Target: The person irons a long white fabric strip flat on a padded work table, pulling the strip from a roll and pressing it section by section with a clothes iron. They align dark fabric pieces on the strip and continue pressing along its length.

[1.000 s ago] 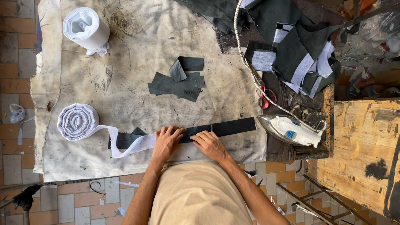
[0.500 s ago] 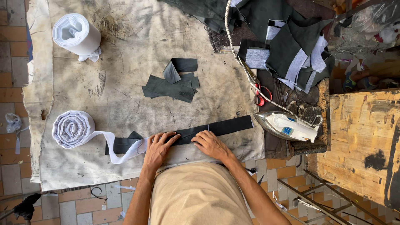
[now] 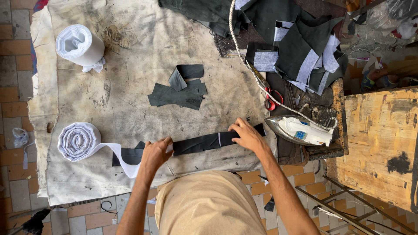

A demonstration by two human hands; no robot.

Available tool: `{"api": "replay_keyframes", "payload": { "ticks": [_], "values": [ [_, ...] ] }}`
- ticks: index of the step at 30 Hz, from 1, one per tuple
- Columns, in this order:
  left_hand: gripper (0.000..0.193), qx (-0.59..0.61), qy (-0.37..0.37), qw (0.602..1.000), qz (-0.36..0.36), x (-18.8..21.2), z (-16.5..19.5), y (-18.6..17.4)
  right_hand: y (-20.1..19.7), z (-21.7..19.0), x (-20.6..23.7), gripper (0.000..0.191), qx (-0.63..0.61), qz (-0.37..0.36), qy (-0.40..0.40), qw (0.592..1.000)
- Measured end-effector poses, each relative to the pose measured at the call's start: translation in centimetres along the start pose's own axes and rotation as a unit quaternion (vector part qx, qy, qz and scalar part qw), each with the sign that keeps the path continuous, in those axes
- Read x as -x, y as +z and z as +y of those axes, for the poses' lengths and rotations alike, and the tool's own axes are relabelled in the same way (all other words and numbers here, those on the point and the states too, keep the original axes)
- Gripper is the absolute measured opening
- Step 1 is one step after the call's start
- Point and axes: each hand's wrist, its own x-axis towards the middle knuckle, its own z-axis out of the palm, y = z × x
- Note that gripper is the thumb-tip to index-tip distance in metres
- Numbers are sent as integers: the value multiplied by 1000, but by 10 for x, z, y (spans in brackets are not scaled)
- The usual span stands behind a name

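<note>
— What's laid out here?

— A table [image 3: 130,87] under a stained padded cloth, and near its front edge a long dark fabric strip [image 3: 200,142], lying flat between both hands.

— How are the hands set?

— The left hand [image 3: 154,153] presses flat, fingers together, where a white interfacing tape [image 3: 117,153] from the coiled roll [image 3: 78,140] meets the strip. The right hand [image 3: 247,134] pins the other end, fingers curled down.

— Advice?

— I'd judge it best to keep the strip taut and straight, edges matched, away from the iron [image 3: 300,129] just beside the right hand.
</note>
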Motion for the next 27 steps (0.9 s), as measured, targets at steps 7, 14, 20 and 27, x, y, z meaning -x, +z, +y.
{"api": "replay_keyframes", "payload": {
  "ticks": [7, 14, 20, 27],
  "values": [
    [21, 4, 49, 998, 40, 21, -21, -23, -13, 38, 28, 23, -15, 72, 17, 997],
    [44, -169, 151, 973, 41, 42, -20, 29, 28, 29, 68, 39, 92, 165, -41, 981],
    [45, -58, -1, 997, -42, 60, 6, -1, 31, 17, 94, 57, 27, 99, 86, 991],
    [33, 42, 143, 972, 182, 14, 42, 23, -37, 87, 94, 60, 213, 382, 221, 872]
  ]
}}
